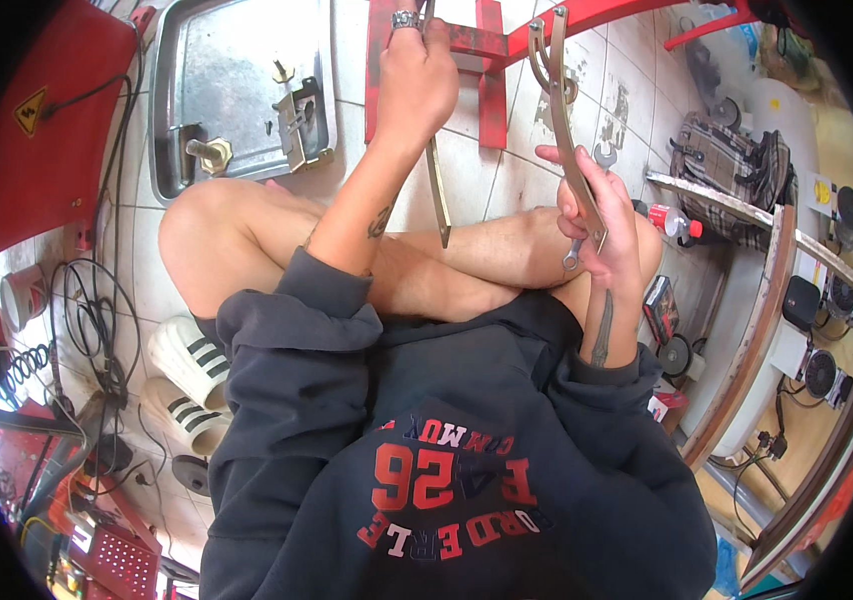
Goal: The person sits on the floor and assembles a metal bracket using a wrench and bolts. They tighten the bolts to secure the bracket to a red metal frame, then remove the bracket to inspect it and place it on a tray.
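My left hand [417,85], wearing a ring, is closed in a fist at the top middle, in front of a red metal frame [492,100]. It grips a flat bronze-coloured metal bar [439,190], whose lower end hangs out toward my crossed legs. My right hand [607,205] is closed on a longer bronze-coloured linkage bar [562,120]. Near its top, this bar joins a shorter curved piece. A combination wrench [572,258] also lies in my right hand: its ring end shows below the fingers, the open end beyond them.
A metal tray [159,110] at the upper left holds a bracket [302,125] and bolts with brass-coloured nuts [212,152]. White striped slippers [187,360], loose cables [92,320] and a red cabinet [47,60] are left. A bottle [669,220], plaid bag [732,165] and shelf frame [747,370] stand right.
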{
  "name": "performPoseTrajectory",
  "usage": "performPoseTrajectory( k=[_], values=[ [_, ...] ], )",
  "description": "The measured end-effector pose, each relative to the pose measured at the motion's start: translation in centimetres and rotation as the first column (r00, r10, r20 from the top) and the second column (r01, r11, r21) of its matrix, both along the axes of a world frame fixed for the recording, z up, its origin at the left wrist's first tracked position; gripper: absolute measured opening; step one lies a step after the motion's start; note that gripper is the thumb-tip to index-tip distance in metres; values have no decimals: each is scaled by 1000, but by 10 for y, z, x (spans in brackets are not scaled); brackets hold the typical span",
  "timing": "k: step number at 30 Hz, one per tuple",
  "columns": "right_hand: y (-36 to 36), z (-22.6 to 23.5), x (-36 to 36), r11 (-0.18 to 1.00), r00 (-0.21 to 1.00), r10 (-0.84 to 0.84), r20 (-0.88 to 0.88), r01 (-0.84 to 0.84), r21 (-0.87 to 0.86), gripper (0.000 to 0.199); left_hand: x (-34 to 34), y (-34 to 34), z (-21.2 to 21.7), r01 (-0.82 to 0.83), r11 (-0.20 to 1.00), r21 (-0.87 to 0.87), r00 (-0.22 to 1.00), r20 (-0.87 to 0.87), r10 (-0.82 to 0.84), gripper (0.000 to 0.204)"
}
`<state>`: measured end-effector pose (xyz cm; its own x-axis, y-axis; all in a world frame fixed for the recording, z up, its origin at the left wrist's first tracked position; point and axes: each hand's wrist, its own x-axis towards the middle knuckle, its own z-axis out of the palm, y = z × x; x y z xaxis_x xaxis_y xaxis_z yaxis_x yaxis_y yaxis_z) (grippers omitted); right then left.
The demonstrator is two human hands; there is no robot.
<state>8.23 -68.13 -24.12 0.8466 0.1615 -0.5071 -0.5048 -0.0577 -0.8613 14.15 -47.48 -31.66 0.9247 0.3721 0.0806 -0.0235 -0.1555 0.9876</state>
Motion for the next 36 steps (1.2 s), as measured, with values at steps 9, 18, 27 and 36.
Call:
performPoseTrajectory(
  k=[9, 18, 27, 36],
  values=[
    [-8, -1, 1, 995, 993, 89, 74, -92, 41, 50, -12, 0, -3, 28, 878, -477, 965, -216, -148, 53],
    [-9, -24, 0, 952, 998, 37, 56, -53, 301, 43, -111, -20, 15, 9, 627, -779, 906, -259, -335, 52],
    [-11, -56, 4, 958, 991, 57, 119, -88, 271, 35, -116, -20, 20, -81, 501, -862, 923, -254, -288, 45],
    [-15, -78, 12, 960, 964, 142, 226, -190, 208, 28, -120, -16, 20, -6, 405, -914, 924, -159, -347, 65]
  ],
)
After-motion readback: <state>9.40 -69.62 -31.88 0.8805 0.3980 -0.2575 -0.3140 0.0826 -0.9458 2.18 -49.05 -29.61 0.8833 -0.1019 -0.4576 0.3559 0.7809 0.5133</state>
